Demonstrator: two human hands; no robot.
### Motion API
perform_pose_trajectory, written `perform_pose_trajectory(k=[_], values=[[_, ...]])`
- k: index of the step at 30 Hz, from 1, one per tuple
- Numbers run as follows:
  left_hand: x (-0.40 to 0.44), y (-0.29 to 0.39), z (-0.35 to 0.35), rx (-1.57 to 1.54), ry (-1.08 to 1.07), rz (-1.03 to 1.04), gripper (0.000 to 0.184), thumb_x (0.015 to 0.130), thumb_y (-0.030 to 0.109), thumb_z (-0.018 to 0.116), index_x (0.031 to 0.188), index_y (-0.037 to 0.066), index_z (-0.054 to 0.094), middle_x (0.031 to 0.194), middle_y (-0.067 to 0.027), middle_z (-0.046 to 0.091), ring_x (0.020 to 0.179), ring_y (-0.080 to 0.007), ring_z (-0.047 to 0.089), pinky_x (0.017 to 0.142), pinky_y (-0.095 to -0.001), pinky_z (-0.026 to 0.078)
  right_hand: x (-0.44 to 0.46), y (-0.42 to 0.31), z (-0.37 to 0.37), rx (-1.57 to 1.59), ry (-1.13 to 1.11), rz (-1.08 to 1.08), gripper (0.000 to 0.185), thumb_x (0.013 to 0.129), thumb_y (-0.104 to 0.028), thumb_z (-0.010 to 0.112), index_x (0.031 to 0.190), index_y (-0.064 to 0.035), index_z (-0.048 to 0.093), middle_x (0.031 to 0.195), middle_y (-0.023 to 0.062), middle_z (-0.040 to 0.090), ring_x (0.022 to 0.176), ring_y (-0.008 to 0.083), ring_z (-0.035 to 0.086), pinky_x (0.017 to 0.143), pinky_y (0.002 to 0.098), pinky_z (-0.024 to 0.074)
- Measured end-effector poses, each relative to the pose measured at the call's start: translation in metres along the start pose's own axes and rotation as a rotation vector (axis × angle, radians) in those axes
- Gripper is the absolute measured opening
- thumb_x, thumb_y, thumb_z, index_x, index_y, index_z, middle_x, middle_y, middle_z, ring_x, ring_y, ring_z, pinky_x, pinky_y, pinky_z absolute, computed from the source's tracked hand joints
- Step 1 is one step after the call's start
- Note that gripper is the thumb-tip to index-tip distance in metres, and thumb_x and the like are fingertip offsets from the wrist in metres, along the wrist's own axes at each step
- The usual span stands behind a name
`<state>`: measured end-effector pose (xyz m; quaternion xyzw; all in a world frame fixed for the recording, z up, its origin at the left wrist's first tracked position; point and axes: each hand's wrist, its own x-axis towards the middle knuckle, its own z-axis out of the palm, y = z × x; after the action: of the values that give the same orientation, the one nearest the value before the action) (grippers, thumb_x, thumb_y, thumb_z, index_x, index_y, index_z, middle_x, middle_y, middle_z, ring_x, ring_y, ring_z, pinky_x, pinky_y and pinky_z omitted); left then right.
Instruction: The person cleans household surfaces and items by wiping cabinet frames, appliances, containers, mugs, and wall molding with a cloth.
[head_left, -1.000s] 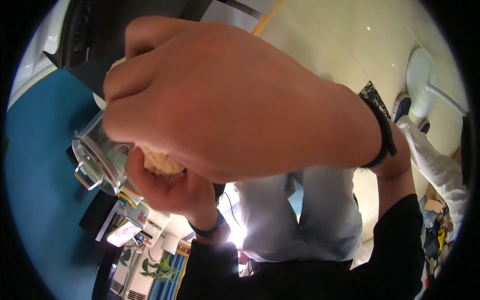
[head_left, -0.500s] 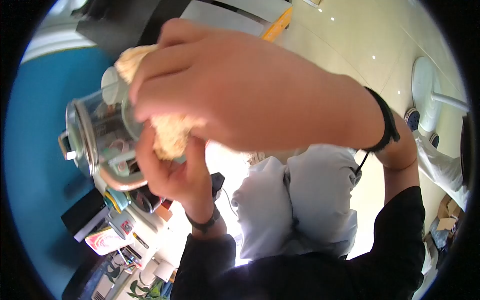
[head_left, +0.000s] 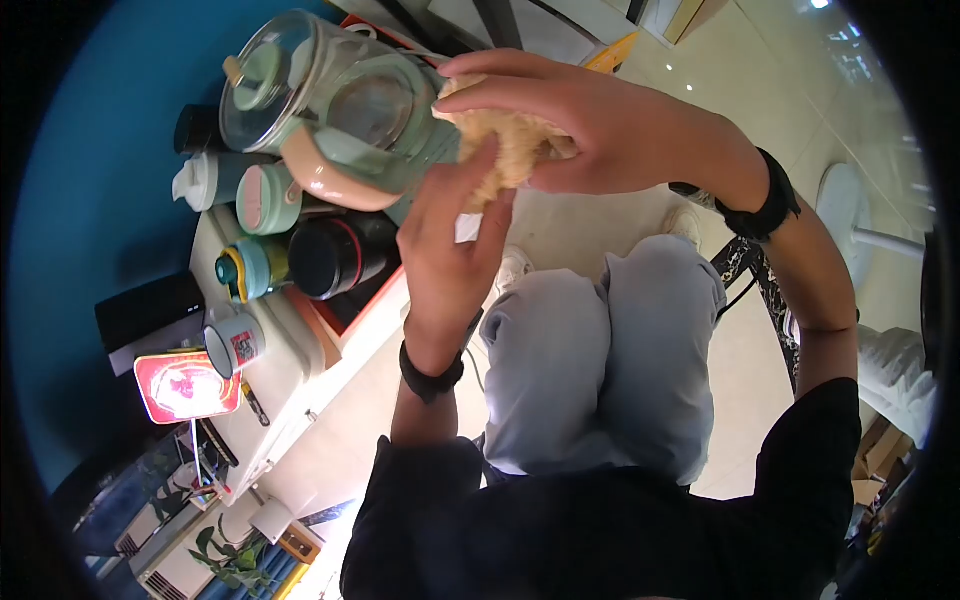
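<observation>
Both hands grip a small, fuzzy beige plush piece [head_left: 510, 140] above the floor in front of my knees. My right hand [head_left: 600, 125] wraps over its top and far side, with the fingers curled around it. From below, my left hand [head_left: 445, 225] pinches its lower end between thumb and fingers. A small white patch [head_left: 467, 228] shows beside the left fingers; I cannot tell whether it belongs to the plush piece. Much of the piece's shape is hidden by the hands. Just left of it stands a clear kettle [head_left: 340, 110] with a peach-coloured handle.
Beside the kettle are a mint-lidded bottle [head_left: 268, 198], a black round container [head_left: 330, 255], a blue-yellow bottle [head_left: 250, 270] and a white mug [head_left: 235, 342]. A lit red sign [head_left: 188, 386] stands further down the white cabinet [head_left: 285, 385]. A white round stand base [head_left: 840, 215] is at right.
Both hands and the plush piece now appear further right and smaller. My view has shifted, so the kettle and the bottles show more fully. The hold with both hands continues.
</observation>
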<state>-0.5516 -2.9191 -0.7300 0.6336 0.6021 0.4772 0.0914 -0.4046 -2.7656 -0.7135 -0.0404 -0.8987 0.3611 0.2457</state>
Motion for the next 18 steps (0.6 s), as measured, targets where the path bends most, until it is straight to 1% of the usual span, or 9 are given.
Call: perform_pose_trajectory(k=[2,4,6,7,8,10,13,16,18], values=[[-0.010,0.003,-0.011,-0.074,-0.112,0.034,0.045,0.073,-0.010,0.068,0.117,0.002,0.064,0.092,-0.0152,0.063,0.079,-0.0290,0.062,0.072,-0.0330,0.051,-0.001,-0.008,0.002,0.037,-0.039,-0.026,0.051,0.081,-0.018,0.073,0.126,-0.0043,0.055,0.130,0.0150,0.053,0.117,0.0289,0.056,0.093,0.0364,0.0493],[-0.020,0.007,-0.018,-0.163,-0.137,0.007,0.046,0.072,-0.012,0.064,0.116,0.002,0.064,0.094,-0.0160,0.063,0.084,-0.0323,0.062,0.078,-0.0357,0.050,0.001,-0.019,0.006,0.124,-0.126,-0.023,0.053,0.080,-0.022,0.074,0.125,-0.0032,0.056,0.125,0.0155,0.055,0.112,0.0280,0.059,0.092,0.0350,0.0497],[-0.027,0.004,-0.024,-0.212,-0.150,0.050,0.045,0.073,-0.012,0.063,0.116,0.002,0.064,0.095,-0.0163,0.064,0.087,-0.0335,0.061,0.081,-0.0368,0.050,0.005,-0.040,0.010,0.194,-0.229,0.051,0.051,0.078,-0.021,0.075,0.123,-0.0030,0.058,0.118,0.0145,0.058,0.107,0.0283,0.060,0.090,0.0345,0.0498],[-0.031,0.005,-0.030,-0.184,-0.218,0.043,0.045,0.074,-0.011,0.062,0.117,0.003,0.064,0.099,-0.0162,0.064,0.094,-0.0340,0.062,0.086,-0.0372,0.049,0.008,-0.049,0.011,0.223,-0.276,0.085,0.050,0.078,-0.021,0.075,0.121,-0.0029,0.059,0.115,0.0140,0.059,0.104,0.0284,0.061,0.089,0.0343,0.0498],[-0.038,0.007,-0.030,-0.265,-0.234,0.006,0.046,0.075,-0.012,0.061,0.119,0.003,0.063,0.105,-0.0160,0.063,0.098,-0.0331,0.062,0.087,-0.0362,0.049,0.011,-0.056,0.014,0.183,-0.310,0.106,0.049,0.077,-0.021,0.075,0.120,-0.0030,0.059,0.112,0.0136,0.059,0.102,0.0289,0.062,0.088,0.0346,0.0498],[-0.046,0.014,-0.033,-0.255,-0.304,-0.056,0.043,0.080,-0.012,0.062,0.120,0.002,0.060,0.113,-0.0165,0.064,0.103,-0.0298,0.061,0.090,-0.0344,0.047,0.013,-0.064,0.021,0.118,-0.380,0.157,0.047,0.075,-0.019,0.075,0.117,-0.0033,0.061,0.106,0.0129,0.061,0.098,0.0299,0.062,0.086,0.0351,0.0499],[-0.056,0.001,-0.036,-0.270,-0.335,-0.140,0.044,0.080,-0.012,0.063,0.121,0.002,0.059,0.116,-0.0164,0.062,0.107,-0.0304,0.060,0.092,-0.0354,0.046,0.009,-0.043,0.034,0.205,-0.316,0.089,0.043,0.074,-0.016,0.073,0.114,-0.0039,0.061,0.106,0.0134,0.061,0.098,0.0310,0.061,0.085,0.0359,0.0496],[-0.063,-0.004,-0.037,-0.129,-0.276,-0.124,0.045,0.079,-0.011,0.064,0.122,0.002,0.060,0.118,-0.0162,0.062,0.108,-0.0306,0.059,0.093,-0.0352,0.045,0.002,-0.023,0.047,0.238,-0.288,0.109,0.043,0.074,-0.015,0.073,0.114,-0.0041,0.061,0.109,0.0138,0.061,0.101,0.0313,0.061,0.087,0.0365,0.0488],[-0.071,-0.009,-0.050,0.067,-0.147,-0.099,0.047,0.077,-0.008,0.067,0.122,0.001,0.060,0.122,-0.0144,0.060,0.111,-0.0323,0.058,0.096,-0.0366,0.045,-0.002,-0.009,0.050,0.226,-0.267,0.105,0.043,0.074,-0.014,0.073,0.114,-0.0045,0.061,0.111,0.0138,0.061,0.103,0.0315,0.060,0.088,0.0369,0.0483]])
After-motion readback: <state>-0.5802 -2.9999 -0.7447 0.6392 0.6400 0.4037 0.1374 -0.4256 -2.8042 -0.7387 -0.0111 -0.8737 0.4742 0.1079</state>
